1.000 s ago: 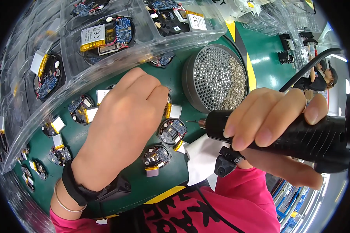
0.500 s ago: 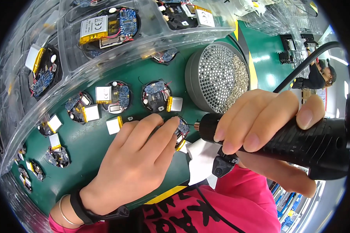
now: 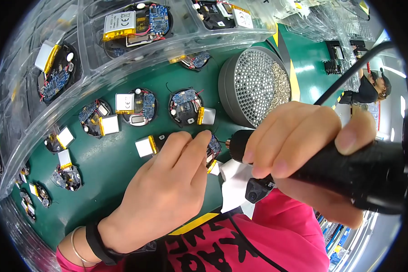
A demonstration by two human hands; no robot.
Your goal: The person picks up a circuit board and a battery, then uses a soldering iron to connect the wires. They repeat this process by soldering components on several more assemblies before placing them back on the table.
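My right hand (image 3: 303, 140) is wrapped round a black electric screwdriver (image 3: 349, 174), which lies sideways with its tip pointing left. That tip meets a round black housing with a blue circuit board (image 3: 214, 147). From the other side, my left hand (image 3: 165, 190) holds this unit under bent fingers, which hide much of it. A silver battery with yellow tape (image 3: 214, 167) sticks out at the unit's near edge. Another battery (image 3: 146, 147) shows beside my left knuckles, its unit mostly covered by the hand.
Several similar units (image 3: 186, 106) with batteries lie on the green mat (image 3: 99, 181). A dark round tub with a perforated top (image 3: 247, 86) holds small screws (image 3: 280, 88). Clear plastic trays (image 3: 90, 72) with more units stand at the far left. White paper (image 3: 235, 183) lies near me.
My right hand and the screwdriver have shifted slightly left and tilted a little. My left hand stays over the same unit. The view has moved slightly.
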